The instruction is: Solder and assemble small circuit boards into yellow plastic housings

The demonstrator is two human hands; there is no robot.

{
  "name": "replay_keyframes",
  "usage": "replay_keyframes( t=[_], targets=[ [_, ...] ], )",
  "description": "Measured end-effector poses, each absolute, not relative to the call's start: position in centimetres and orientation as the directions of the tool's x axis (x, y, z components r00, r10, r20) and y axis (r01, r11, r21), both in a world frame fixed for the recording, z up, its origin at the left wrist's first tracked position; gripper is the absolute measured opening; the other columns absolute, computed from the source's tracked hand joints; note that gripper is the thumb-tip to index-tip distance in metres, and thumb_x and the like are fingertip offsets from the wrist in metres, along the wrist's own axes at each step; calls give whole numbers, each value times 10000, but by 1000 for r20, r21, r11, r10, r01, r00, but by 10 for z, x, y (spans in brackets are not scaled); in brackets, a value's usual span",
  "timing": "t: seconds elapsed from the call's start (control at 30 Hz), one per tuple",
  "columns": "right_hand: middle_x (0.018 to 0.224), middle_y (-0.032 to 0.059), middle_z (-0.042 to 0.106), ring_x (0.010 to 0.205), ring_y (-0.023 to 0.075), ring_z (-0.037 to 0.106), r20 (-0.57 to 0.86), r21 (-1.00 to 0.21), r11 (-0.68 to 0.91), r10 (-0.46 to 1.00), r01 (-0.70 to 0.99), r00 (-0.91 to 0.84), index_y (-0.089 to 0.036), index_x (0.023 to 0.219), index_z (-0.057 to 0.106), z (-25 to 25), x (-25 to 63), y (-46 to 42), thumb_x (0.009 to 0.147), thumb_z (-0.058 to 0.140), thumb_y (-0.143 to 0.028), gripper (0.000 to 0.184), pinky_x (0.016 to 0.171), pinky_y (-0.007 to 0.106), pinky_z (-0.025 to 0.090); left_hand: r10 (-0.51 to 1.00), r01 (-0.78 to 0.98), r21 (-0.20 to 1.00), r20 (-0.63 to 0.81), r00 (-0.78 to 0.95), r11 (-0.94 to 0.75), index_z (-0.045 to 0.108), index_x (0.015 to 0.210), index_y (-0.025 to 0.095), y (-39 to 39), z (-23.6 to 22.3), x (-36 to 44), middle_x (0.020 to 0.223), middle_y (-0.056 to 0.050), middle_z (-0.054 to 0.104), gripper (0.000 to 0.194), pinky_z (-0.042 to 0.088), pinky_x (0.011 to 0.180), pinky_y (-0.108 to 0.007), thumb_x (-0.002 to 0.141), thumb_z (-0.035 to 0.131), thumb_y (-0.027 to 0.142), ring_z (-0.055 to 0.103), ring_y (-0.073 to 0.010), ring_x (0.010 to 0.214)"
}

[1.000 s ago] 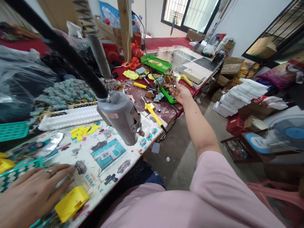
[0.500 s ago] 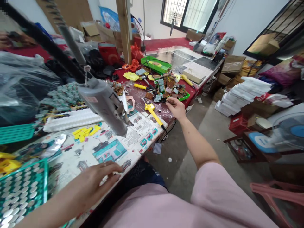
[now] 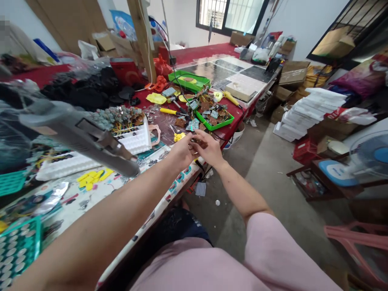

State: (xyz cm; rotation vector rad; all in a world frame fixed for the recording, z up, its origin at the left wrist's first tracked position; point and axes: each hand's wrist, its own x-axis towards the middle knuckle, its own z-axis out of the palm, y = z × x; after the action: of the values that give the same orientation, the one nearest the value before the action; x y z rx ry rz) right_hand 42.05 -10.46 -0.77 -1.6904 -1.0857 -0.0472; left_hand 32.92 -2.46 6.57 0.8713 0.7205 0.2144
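My left hand (image 3: pixel 181 153) and my right hand (image 3: pixel 209 150) meet over the front edge of the table. Both are closed, with fingertips around a small brown circuit board (image 3: pixel 192 148), mostly hidden by the fingers. Just behind them, the yellow soldering iron (image 3: pixel 179 137) is partly covered by my left hand. Beyond lies a green tray (image 3: pixel 222 123) heaped with brown boards, small green-grey boards and wires. A grey electric screwdriver (image 3: pixel 91 135) hangs tilted over the table, left of my left forearm.
Yellow pieces (image 3: pixel 91 179) lie on the printed table cover. White foam strips (image 3: pixel 133 139) and a teal tray of round discs (image 3: pixel 39 238) are at left. A yellow-handled tool (image 3: pixel 169 110) lies farther back. A fan (image 3: pixel 342 173) and stacked white foam (image 3: pixel 309 115) stand at right.
My left hand has moved forward and right from the table's near edge to meet my right hand. My right hand has come slightly left and down. The hanging screwdriver shows farther left, more tilted.
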Motion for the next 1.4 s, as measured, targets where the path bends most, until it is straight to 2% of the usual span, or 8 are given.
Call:
replay_keyframes(
  t=[0.1, 0.2, 0.4, 0.6, 0.77, 0.9, 1.07, 1.4],
  targets=[
    [1281, 30, 710, 1163, 204, 681, 499, -738, 37, 702, 674, 508, -293, 1294, 649, -9, 431, -120, 890, 613, -402, 420, 1061, 361, 525, 488, 136, 810, -467, 737, 570, 566, 732, 173, -22, 56, 339, 629, 24, 583, 142, 467, 586, -210, 865, 541, 131, 533, -79, 518],
    [1287, 44, 703, 1180, 198, 667, 499, -742, -23, 648, 670, 575, -277, 1240, 680, -10, 454, -134, 941, 527, -401, 357, 1069, 373, 513, 547, 171, 877, -421, 724, 448, 602, 792, 163, -20, 50, 340, 634, 11, 615, 102, 415, 537, -198, 804, 560, 71, 562, -91, 538],
    [1366, 93, 653, 1294, 284, 577, 492, -656, -106, 691, 748, 529, -226, 1295, 647, -15, 478, -121, 709, 793, -275, 606, 1143, 457, 425, 627, 150, 984, -175, 759, 94, 654, 716, 164, -18, 54, 357, 585, 28, 601, 176, 318, 500, -195, 778, 557, 30, 494, -85, 517],
    [1206, 63, 731, 1148, 254, 657, 459, -618, -214, 683, 757, 568, -232, 1194, 685, -15, 480, -83, 874, 628, -281, 328, 1034, 411, 498, 587, 101, 989, -20, 810, -106, 700, 720, 159, -16, 71, 372, 618, 22, 635, 187, 368, 536, -186, 798, 560, 62, 503, -86, 535],
    [1273, 57, 694, 1120, 246, 668, 456, -625, -264, 641, 735, 618, -256, 1269, 631, -2, 485, -73, 896, 602, -269, 375, 958, 373, 531, 679, 51, 998, -21, 733, -24, 659, 833, 148, -14, 88, 373, 601, 18, 637, 203, 402, 506, -195, 791, 491, 43, 509, -83, 463],
    [1108, 49, 744, 1014, 243, 695, 395, -649, -289, 662, 704, 637, -246, 1262, 635, 7, 487, -71, 904, 640, -320, 365, 877, 355, 540, 725, 1, 1000, -12, 689, 16, 626, 911, 155, -9, 93, 377, 625, 28, 644, 234, 389, 481, -184, 799, 468, 25, 544, -78, 472],
    [1064, 69, 727, 1045, 254, 663, 484, -626, -188, 668, 757, 565, -213, 1128, 692, 3, 489, -73, 795, 783, -369, 379, 925, 364, 518, 749, -108, 994, 68, 659, 5, 602, 872, 170, -2, 95, 380, 662, 23, 671, 216, 515, 701, -203, 816, 467, 11, 657, -95, 654],
    [942, 58, 717, 843, 200, 649, 477, -755, -95, 599, 648, 643, -215, 907, 717, -19, 504, -77, 827, 688, -318, 133, 868, 337, 527, 829, -101, 994, 24, 559, 40, 593, 1094, 130, 0, 105, 371, 979, -59, 761, 245, 454, 764, -238, 929, 435, 41, 677, -128, 990]
  ],
)
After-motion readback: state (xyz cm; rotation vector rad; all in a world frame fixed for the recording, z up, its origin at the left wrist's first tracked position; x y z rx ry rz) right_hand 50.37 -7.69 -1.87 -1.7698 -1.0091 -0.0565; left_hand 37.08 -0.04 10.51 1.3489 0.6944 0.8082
